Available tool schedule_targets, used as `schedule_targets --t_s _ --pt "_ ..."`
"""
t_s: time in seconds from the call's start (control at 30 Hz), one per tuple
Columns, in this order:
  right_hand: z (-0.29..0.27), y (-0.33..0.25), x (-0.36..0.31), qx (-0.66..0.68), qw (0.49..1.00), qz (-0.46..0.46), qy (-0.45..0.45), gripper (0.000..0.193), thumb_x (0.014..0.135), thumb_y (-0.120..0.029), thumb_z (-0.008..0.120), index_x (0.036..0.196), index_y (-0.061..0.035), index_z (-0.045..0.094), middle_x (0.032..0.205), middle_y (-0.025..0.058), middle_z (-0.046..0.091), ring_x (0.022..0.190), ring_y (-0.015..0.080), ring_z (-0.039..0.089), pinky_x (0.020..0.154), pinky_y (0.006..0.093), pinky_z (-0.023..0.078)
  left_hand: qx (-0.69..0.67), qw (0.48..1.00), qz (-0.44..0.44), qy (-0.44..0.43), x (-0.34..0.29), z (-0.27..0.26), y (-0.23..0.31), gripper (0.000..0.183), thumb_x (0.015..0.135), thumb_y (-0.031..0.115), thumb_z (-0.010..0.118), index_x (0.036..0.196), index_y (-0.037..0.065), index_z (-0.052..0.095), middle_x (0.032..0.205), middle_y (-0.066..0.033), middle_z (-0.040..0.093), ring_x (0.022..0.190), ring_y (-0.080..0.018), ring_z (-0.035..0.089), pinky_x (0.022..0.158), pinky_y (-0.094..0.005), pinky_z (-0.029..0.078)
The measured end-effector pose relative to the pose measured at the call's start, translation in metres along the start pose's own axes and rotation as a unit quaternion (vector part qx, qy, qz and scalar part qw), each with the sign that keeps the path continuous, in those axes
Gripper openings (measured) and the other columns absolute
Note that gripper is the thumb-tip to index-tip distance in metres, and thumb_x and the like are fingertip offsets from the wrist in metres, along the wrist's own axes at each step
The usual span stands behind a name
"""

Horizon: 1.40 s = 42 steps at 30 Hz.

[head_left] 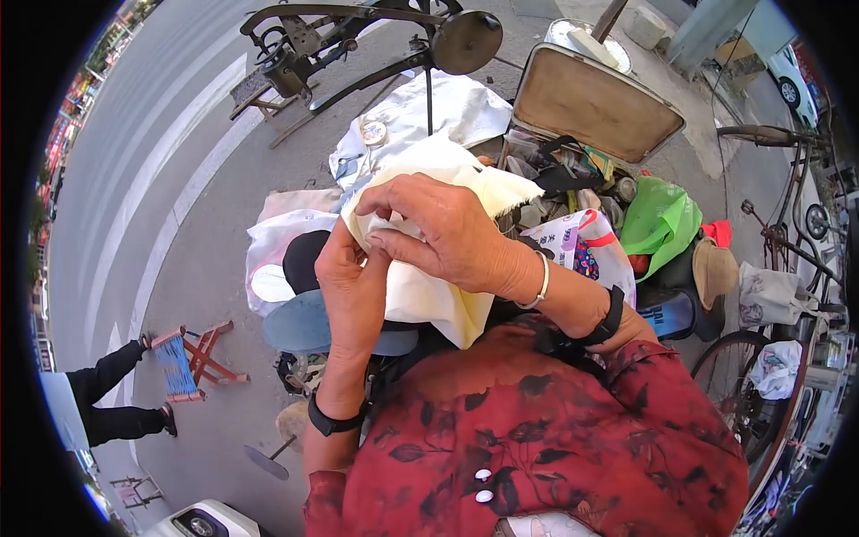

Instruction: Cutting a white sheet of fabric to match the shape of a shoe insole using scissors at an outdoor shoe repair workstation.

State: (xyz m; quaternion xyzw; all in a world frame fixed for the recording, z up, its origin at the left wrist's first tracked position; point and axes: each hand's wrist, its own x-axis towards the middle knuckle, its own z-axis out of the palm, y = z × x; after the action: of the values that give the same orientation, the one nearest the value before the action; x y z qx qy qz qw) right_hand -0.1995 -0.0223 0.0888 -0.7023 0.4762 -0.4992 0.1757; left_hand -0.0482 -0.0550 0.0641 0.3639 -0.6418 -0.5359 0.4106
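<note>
A cream-coloured cloth (438, 309) with a frayed edge hangs over my lap and spreads forward from my hands. My left hand (347, 285) pinches its near left edge between thumb and fingers. Close above it, my right hand (438, 219) bends over the same edge, thumb and fingertips closed on the cloth. The two hands nearly touch at the fingertips. Whether something small, such as a needle, is between them I cannot make out. Beyond the cloth lies a white sheet (429, 112) with a small round tin (373, 133) on it.
A dark hand-cranked machine (358, 45) stands ahead. To the right are an open case lid (595, 103), a green plastic bag (662, 215) and a bicycle (743, 385). A folding stool (197, 362) stands at left, beside a person's legs (112, 398).
</note>
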Motion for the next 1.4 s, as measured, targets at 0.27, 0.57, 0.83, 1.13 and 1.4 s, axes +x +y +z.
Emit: schedule_targets --t_s 0.27,0.57,0.83,1.13,1.4 --pt "-0.024 0.027 -0.028 -0.27 0.961 0.045 -0.048 0.059 0.067 -0.017 0.074 0.121 -0.0112 0.051 0.105 0.0078 0.057 0.098 0.0277 0.053 0.083 0.0379 0.039 -0.16 0.977 0.013 0.138 -0.003 -0.053 -0.016 0.024 0.093 0.008 0.057 0.115 -0.003 0.059 0.109 -0.0095 0.065 0.096 -0.0171 0.064 0.083 -0.0292 0.05" --pt "-0.02 0.061 -0.05 0.095 0.964 0.246 -0.046 0.038 0.08 -0.001 0.062 0.117 -0.0056 0.054 0.088 0.0081 0.06 0.072 0.0159 0.06 0.07 0.0264 0.05 -0.308 0.926 -0.023 0.219 -0.025 -0.093 -0.025 0.032 0.094 0.01 0.049 0.125 0.0 0.049 0.121 -0.011 0.06 0.111 -0.02 0.059 0.094 -0.0342 0.048" --pt "-0.015 0.072 -0.004 0.069 0.966 0.25 -0.002 0.04 0.087 -0.016 0.062 0.124 -0.005 0.05 0.089 0.0084 0.061 0.071 0.0108 0.058 0.066 0.0263 0.048 -0.321 0.902 -0.057 0.282 -0.058 -0.126 -0.039 0.037 0.093 0.014 0.045 0.126 -0.001 0.047 0.125 -0.0117 0.057 0.116 -0.0226 0.055 0.097 -0.0365 0.045" --pt "0.017 0.108 0.031 0.308 0.867 0.39 0.045 0.03 0.092 -0.018 0.055 0.113 0.0034 0.054 0.092 0.0095 0.064 0.075 0.0148 0.065 0.062 0.0266 0.054 -0.239 0.953 -0.071 0.171 -0.091 -0.118 -0.048 0.031 0.091 0.009 0.051 0.121 -0.002 0.054 0.122 -0.0114 0.058 0.11 -0.022 0.058 0.094 -0.0348 0.047" --pt "-0.193 0.088 0.118 0.419 0.828 0.135 0.346 0.012 0.094 -0.014 0.055 0.094 -0.0031 0.06 0.09 0.0064 0.067 0.081 0.019 0.065 0.074 0.0357 0.055 -0.395 0.914 -0.095 0.012 -0.084 -0.073 -0.027 0.024 0.086 0.002 0.059 0.11 -0.002 0.062 0.104 -0.0096 0.066 0.091 -0.019 0.066 0.079 -0.0315 0.054"
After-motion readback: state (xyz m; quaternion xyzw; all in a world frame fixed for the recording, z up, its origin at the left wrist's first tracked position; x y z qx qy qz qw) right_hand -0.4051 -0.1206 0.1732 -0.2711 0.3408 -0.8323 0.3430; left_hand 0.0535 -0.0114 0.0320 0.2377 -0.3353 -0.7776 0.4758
